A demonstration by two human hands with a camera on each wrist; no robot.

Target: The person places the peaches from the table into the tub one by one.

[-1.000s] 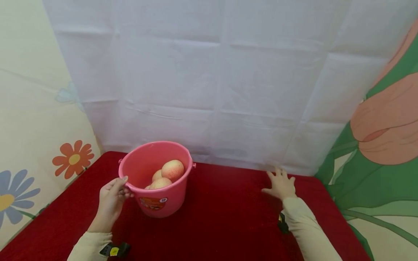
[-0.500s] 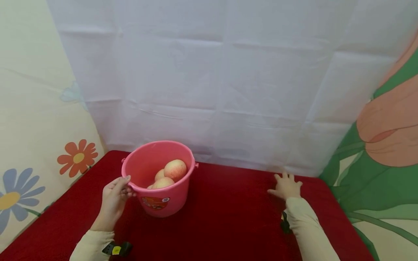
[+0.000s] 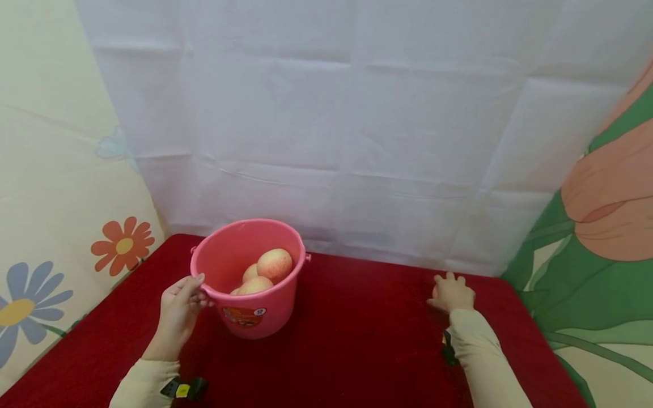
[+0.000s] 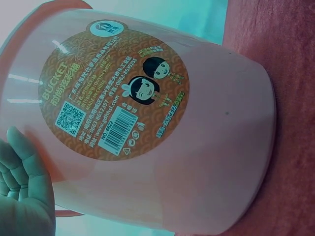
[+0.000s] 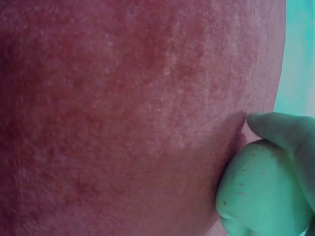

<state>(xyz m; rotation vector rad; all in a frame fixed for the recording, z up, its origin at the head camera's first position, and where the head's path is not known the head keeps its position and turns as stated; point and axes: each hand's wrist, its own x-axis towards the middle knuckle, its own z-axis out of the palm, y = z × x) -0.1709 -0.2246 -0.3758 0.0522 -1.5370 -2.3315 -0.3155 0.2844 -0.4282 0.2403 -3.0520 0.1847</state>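
A pink bucket (image 3: 272,311) stands on the red-covered table at the left, and several peaches (image 3: 274,264) lie inside it. My left hand (image 3: 177,311) pinches the near left part of its rim between thumb and fingers. The bucket's round orange label (image 4: 118,93) fills much of the left wrist view. Far to the right, near the table's back edge, my right hand (image 3: 453,293) is curled over another peach (image 5: 263,189). That peach is mostly hidden under the hand in the head view; the right wrist view shows it against the red cloth, with a digit (image 5: 275,127) alongside.
The red tablecloth (image 3: 357,334) reaches back to a white sheet (image 3: 326,141) hanging behind the table. Printed fabric with flowers (image 3: 122,246) borders the left side, and a large tulip print (image 3: 612,209) borders the right. A bucket handle knob (image 3: 308,258) sticks out on the right.
My right hand, earlier spread with its fingers apart, has curled its fingers over a peach at the table's back right. The left hand stays on the bucket rim.
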